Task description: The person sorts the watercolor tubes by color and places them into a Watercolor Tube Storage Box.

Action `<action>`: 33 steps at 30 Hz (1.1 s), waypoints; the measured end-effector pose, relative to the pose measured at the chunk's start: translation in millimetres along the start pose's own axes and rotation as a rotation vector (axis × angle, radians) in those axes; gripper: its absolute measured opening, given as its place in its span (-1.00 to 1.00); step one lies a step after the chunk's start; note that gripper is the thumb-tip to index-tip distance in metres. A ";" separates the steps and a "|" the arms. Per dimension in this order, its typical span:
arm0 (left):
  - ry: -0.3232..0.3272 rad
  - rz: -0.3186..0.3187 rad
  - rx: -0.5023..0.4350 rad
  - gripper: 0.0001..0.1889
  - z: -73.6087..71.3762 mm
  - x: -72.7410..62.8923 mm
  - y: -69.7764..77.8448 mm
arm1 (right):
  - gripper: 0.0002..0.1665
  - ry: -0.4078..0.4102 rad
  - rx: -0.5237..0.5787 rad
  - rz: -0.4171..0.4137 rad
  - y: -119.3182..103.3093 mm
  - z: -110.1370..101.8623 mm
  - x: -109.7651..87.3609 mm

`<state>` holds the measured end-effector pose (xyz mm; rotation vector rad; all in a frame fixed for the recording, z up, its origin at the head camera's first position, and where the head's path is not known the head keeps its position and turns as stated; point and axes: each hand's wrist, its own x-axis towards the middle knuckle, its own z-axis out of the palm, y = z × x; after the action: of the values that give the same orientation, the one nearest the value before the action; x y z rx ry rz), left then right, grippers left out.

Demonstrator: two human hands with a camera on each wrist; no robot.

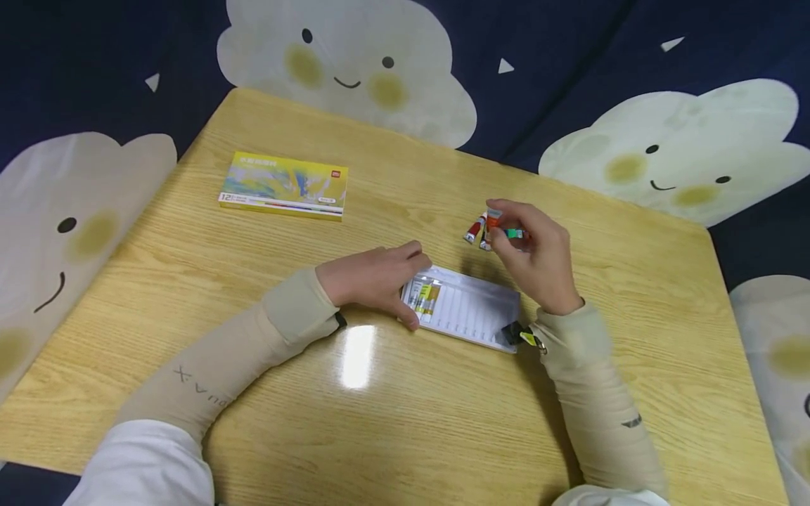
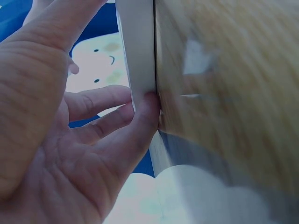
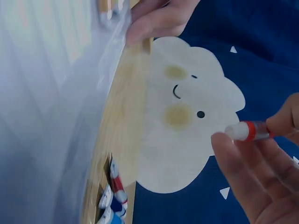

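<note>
A white plastic tray (image 1: 477, 314) with narrow slots lies on the table. Several paint tubes, one yellow (image 1: 424, 296), fill slots at its left end. My left hand (image 1: 376, 277) holds that end, thumb on the near side wall (image 2: 138, 51) and fingers at the far side. Above the table beyond the tray, my right hand (image 1: 538, 253) pinches an orange-red paint tube (image 1: 493, 218); its white cap (image 3: 238, 131) shows in the right wrist view. Just below that hand lie loose tubes, among them a dark red tube (image 1: 474, 229) and a green tube (image 1: 514, 233).
A yellow paint box (image 1: 285, 186) lies at the back left of the wooden table (image 1: 380, 436). Behind the table hangs a dark blue cloth (image 1: 506, 28) with smiling clouds. A black strap piece (image 1: 511, 333) at my right wrist overhangs the tray's right end.
</note>
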<state>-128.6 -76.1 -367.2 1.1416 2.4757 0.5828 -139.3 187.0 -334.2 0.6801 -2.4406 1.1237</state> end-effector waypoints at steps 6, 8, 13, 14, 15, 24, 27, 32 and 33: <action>-0.009 -0.014 -0.020 -0.03 -0.9 -3.3 0.6 | -0.52 -0.039 0.141 0.058 -6.0 4.7 -5.8; -0.012 -0.029 -0.027 -0.02 -1.2 -4.9 0.0 | -0.51 -0.063 0.166 0.087 -8.5 7.5 -6.9; 0.003 -0.023 -0.021 -0.05 -2.1 -2.4 -0.6 | -0.45 -0.073 0.167 0.155 -13.3 10.3 -10.8; 0.007 -0.015 -0.017 -0.06 -2.5 -1.2 -0.5 | -0.44 -0.068 0.174 0.172 -14.0 10.5 -11.9; 0.010 -0.008 -0.013 -0.06 -2.7 0.0 -0.3 | -0.43 -0.065 0.182 0.191 -14.9 10.8 -13.1; 0.004 -0.007 -0.015 -0.05 -0.9 1.5 -0.6 | -0.40 -0.125 0.200 0.290 -16.3 14.9 -28.0; 0.008 -0.015 -0.019 -0.05 -2.1 1.1 -0.1 | -0.42 -0.136 0.176 0.305 -14.8 16.1 -31.7; -0.004 -0.018 -0.014 -0.04 -2.9 1.4 0.5 | -0.43 -0.129 0.164 0.338 -13.3 17.5 -36.2; -0.009 -0.020 -0.017 -0.04 -2.4 1.9 0.7 | -0.44 -0.131 0.162 0.343 -13.3 17.8 -37.0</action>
<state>-130.5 -74.8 -365.1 1.1096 2.4671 0.5912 -103.9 175.7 -356.1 0.3972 -2.6685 1.4610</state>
